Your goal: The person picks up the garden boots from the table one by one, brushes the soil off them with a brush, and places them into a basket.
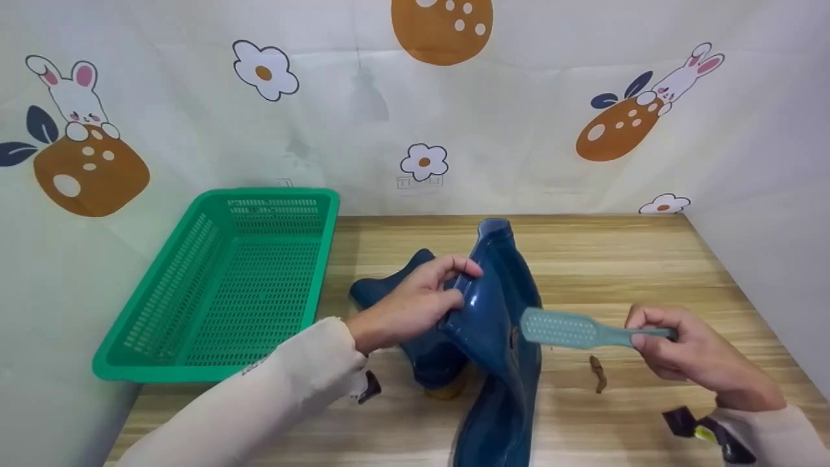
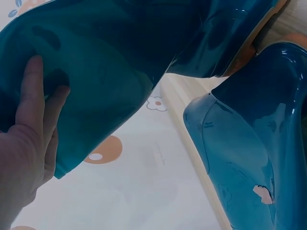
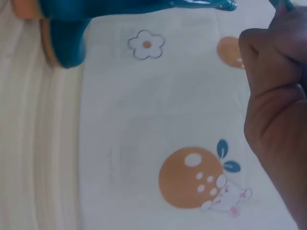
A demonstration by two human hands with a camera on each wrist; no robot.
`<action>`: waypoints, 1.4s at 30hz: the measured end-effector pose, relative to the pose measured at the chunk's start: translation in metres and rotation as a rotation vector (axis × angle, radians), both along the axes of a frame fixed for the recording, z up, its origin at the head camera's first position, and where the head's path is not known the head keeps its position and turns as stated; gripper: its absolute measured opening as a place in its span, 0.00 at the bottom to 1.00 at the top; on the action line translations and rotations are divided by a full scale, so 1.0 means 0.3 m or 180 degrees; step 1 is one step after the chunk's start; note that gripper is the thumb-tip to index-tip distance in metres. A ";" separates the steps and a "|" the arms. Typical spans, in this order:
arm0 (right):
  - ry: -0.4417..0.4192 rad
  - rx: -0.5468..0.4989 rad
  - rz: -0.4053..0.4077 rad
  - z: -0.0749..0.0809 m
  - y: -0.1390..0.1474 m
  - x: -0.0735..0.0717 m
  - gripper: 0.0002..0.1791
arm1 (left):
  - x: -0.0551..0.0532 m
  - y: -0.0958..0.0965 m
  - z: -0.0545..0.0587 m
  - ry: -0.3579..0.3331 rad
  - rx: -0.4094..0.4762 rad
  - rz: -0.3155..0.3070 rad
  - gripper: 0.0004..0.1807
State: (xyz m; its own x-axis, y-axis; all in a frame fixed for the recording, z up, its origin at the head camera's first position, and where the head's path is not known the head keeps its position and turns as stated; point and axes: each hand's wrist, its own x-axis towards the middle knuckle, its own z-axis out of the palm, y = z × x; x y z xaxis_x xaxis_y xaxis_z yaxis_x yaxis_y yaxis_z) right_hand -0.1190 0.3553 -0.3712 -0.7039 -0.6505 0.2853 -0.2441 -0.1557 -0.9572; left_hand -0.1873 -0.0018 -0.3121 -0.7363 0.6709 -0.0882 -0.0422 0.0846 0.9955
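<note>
In the head view, my left hand (image 1: pixel 421 301) pinches the upper edge of a dark blue rubber rain boot (image 1: pixel 496 311). Its shaft is folded and bent; the left wrist view shows my left fingers (image 2: pixel 31 100) against the shaft (image 2: pixel 105 72). My right hand (image 1: pixel 687 350) grips the handle of a pale green brush (image 1: pixel 561 327), whose flat dotted head is beside the boot's right side. Whether they touch I cannot tell. A second blue boot (image 1: pixel 382 288) is behind the left hand, partly hidden. In the left wrist view, another boot surface (image 2: pixel 240 148) bears a pale patch.
A green perforated plastic basket (image 1: pixel 214 373) stands at the left on the wood-grain table (image 1: pixel 629 259). On the tabletop right of the boot lies a small brown piece (image 1: pixel 597 374). A patterned sheet (image 1: pixel 519 149) with rabbits and flowers walls the back and sides.
</note>
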 end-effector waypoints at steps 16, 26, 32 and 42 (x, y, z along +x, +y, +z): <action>-0.0234 0.0613 -0.0287 -0.050 0.025 0.005 0.14 | 0.003 0.004 -0.010 -0.0040 -0.0027 0.0148 0.19; -0.0021 -0.0028 0.0072 -0.021 -0.047 -0.038 0.15 | 0.006 0.004 -0.014 -0.0089 0.0058 0.0115 0.18; -0.0267 0.0282 -0.0062 -0.073 -0.055 -0.039 0.13 | 0.002 0.002 -0.020 -0.0083 0.0012 0.0198 0.18; -0.0160 0.0471 -0.0187 -0.079 0.024 0.004 0.15 | 0.002 -0.010 -0.023 -0.0063 0.0004 0.0248 0.18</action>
